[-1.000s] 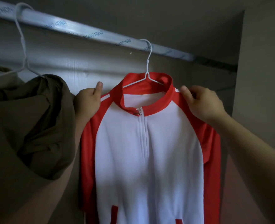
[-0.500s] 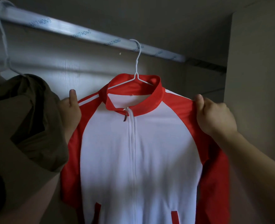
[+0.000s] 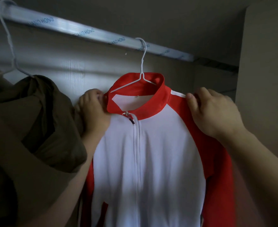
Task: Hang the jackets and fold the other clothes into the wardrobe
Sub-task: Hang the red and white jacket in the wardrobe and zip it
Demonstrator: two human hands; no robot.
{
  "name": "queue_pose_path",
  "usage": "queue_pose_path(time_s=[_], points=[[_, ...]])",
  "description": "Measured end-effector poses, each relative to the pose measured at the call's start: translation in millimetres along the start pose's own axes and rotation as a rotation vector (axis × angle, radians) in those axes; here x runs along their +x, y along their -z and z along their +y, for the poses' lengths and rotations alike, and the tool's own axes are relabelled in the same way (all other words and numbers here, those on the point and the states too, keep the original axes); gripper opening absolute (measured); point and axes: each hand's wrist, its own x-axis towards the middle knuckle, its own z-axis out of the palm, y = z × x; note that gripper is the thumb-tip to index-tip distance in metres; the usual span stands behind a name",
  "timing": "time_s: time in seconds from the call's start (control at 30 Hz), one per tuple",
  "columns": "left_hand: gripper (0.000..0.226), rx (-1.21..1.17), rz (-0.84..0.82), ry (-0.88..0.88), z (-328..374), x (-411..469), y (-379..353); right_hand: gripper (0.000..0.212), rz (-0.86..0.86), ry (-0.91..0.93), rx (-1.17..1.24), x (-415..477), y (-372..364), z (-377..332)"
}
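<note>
Change: left hand (image 3: 94, 112) is moved inward to the collar (image 3: 151, 110).
Fingers: jacket (image 3: 159, 153) is gripped by both; right hand (image 3: 213, 112) at shoulder.
Status: hanger (image 3: 142, 63) is hooked on rail (image 3: 85, 32); straightening judged remaining.

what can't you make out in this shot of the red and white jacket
Head view only:
red and white jacket: hem cut off by the bottom edge.
left hand: motion-blurred, so its grip on the jacket's shoulder is unclear.
white hanger: ends hidden under the jacket's shoulders.
olive jacket: cut off by the left edge.
</note>
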Motion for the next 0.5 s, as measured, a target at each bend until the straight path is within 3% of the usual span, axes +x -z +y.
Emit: queue_pose_path(time_s=[0.07, 0.17, 0.23, 0.37, 0.5], points=[[0.024, -0.163, 0.004, -0.033, 35, -1, 1, 0.042, -0.056, 0.056, 0.012, 9, 5, -9], [0.031, -0.505, 0.078, 0.068, 77, 9, 9, 0.039, -0.242, 0.037, 0.156, 14, 16, -8], [0.028, -0.569, 0.107, 0.116, 97, 13, 17, 0.037, -0.308, 0.066, 0.266, 14, 25, -5], [0.020, -0.543, -0.118, 0.142, 124, 18, 27, 0.033, -0.313, 0.137, 0.306, 15, 30, -4], [0.034, -0.213, -0.327, 0.111, 144, 34, 26, 0.027, -0.448, 0.110, 0.432, 24, 35, -7]])
